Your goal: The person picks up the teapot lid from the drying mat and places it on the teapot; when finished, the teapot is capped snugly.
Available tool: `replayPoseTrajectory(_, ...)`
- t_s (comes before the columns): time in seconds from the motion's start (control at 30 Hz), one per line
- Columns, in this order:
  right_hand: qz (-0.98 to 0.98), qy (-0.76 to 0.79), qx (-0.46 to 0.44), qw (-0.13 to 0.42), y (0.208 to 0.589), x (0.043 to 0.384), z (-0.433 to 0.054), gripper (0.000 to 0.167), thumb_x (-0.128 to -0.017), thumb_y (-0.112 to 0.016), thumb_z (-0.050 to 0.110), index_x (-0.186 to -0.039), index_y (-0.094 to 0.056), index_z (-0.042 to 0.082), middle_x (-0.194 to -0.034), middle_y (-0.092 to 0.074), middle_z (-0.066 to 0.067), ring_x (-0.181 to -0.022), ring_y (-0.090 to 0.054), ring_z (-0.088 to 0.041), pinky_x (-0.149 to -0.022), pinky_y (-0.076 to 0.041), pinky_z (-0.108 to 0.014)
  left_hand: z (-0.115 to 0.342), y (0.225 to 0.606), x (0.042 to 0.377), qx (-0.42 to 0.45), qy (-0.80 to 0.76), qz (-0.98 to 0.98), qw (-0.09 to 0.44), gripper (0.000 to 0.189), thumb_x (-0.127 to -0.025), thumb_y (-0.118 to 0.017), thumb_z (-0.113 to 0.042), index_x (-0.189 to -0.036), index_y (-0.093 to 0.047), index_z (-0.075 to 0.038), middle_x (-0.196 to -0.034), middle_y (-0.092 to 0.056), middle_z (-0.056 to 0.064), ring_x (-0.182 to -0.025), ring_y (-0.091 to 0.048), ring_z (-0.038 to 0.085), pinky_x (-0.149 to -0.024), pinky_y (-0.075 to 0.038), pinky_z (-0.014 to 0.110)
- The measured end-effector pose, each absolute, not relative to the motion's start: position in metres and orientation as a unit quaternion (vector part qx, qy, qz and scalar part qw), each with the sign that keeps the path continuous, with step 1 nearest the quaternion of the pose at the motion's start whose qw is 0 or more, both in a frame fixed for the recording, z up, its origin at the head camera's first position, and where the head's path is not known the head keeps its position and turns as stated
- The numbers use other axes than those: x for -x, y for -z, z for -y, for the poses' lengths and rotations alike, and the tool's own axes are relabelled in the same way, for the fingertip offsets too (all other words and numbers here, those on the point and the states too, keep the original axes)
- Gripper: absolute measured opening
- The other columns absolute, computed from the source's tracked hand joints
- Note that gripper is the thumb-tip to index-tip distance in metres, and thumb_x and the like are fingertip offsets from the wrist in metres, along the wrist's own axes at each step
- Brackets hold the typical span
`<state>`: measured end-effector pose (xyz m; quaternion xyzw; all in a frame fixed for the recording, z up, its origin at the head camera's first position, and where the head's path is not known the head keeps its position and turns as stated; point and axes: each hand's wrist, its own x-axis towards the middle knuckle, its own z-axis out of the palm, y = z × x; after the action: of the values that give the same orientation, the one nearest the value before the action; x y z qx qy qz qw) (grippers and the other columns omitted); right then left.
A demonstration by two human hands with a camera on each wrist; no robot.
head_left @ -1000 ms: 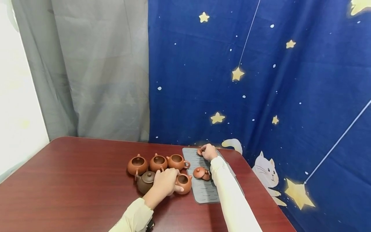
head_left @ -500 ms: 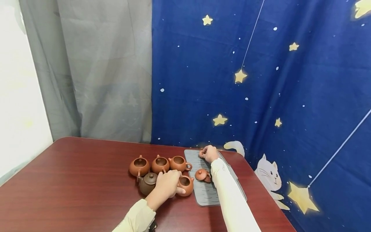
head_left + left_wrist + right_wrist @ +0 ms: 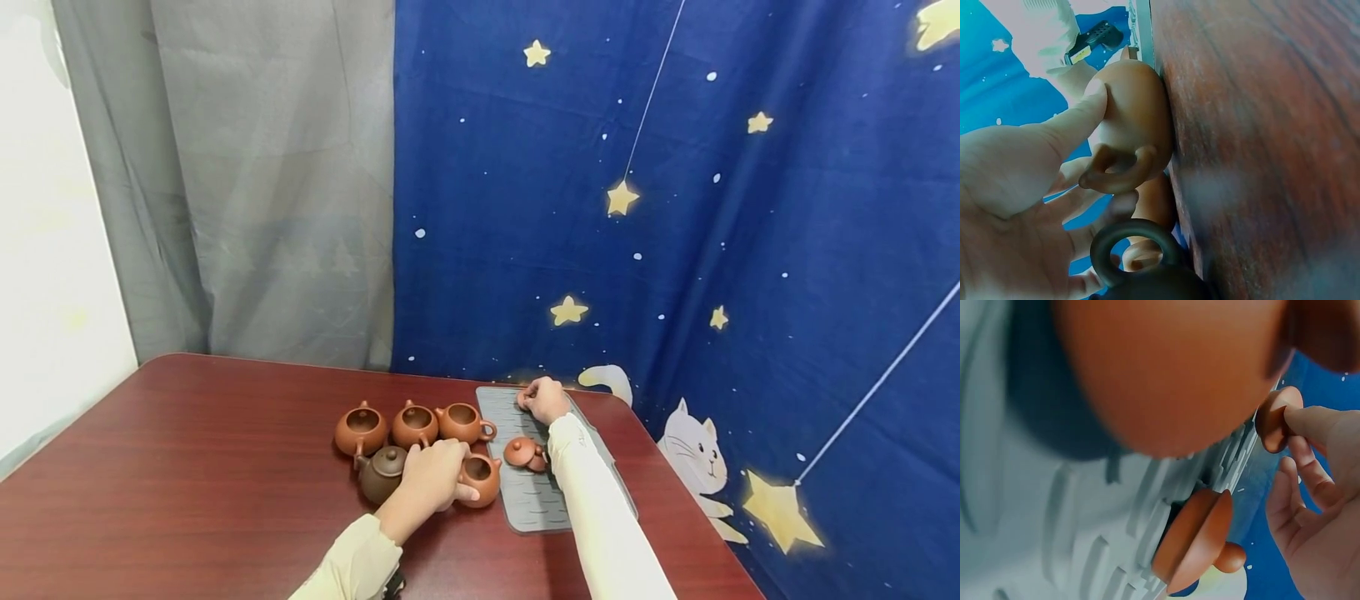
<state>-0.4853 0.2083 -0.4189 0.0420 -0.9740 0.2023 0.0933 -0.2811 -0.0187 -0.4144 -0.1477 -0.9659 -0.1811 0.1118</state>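
Note:
My left hand [image 3: 435, 477] holds a lidless reddish-brown teapot [image 3: 483, 482] at the front of the group. In the left wrist view the thumb [image 3: 1082, 115] presses its round side, above the loop handle. Right beside that hand stands a dark brown teapot [image 3: 384, 472] with its lid on. At the far end of the grey ridged mat [image 3: 528, 508], my right hand [image 3: 547, 398] pinches a small reddish-brown lid [image 3: 1274, 420] between thumb and fingers. Two more lids lie nearer on the mat; one lid [image 3: 1192, 540] shows its knob in the right wrist view.
Three open reddish-brown teapots form the back row: a left one [image 3: 362, 430], a middle one [image 3: 415, 425] and a right one [image 3: 462, 422], whose handle reaches the mat's edge. The red-brown table [image 3: 187, 467] ends at a blue starry curtain [image 3: 510, 208] and a grey one.
The head view has shifted slightly since a second ago. Both hands stay at nearly the same places, the left on the teapot and the right at the lid.

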Motion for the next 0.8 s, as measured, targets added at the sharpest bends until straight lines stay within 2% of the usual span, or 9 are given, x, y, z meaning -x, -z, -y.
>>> replayPoseTrajectory(0.47, 0.943, -0.287, -0.097, 0.135, 0.397, 0.467, -0.205, 0.004, -0.089, -0.075, 0.016, -0.089, -0.078, 0.013, -0.086, -0.071, -0.001, -0.076, -0.062, -0.016, -0.067, -0.05, -0.034, 0.021, 0.41, 0.285, 0.143, 0.183, 0.966, 0.109, 0.048, -0.071, -0.085, -0.047, -0.105, -0.068, -0.018, -0.101, -0.068, 0.0, -0.095, -0.065, 0.022, -0.08, -0.044, 0.051)
replayPoseTrajectory(0.67, 0.931, -0.306, -0.13, 0.153, 0.391, 0.454, -0.203, 0.004, -0.086, -0.077, 0.015, -0.087, -0.078, 0.011, -0.083, -0.071, 0.0, -0.075, -0.063, -0.015, -0.067, -0.05, -0.033, 0.021, 0.412, 0.285, 0.141, 0.194, 0.966, 0.099, 0.05, -0.069, -0.087, -0.047, -0.105, -0.069, -0.018, -0.102, -0.069, 0.0, -0.098, -0.064, 0.022, -0.082, -0.045, 0.052)
replayPoseTrajectory(0.8, 0.916, -0.334, -0.148, 0.165, 0.387, 0.443, -0.2, 0.003, -0.083, -0.079, 0.013, -0.082, -0.077, 0.011, -0.079, -0.071, 0.001, -0.071, -0.062, -0.015, -0.062, -0.05, -0.031, 0.021, 0.413, 0.285, 0.142, 0.2, 0.964, 0.1, 0.049, -0.068, -0.088, -0.047, -0.104, -0.069, -0.019, -0.101, -0.069, -0.001, -0.097, -0.064, 0.021, -0.081, -0.045, 0.052)
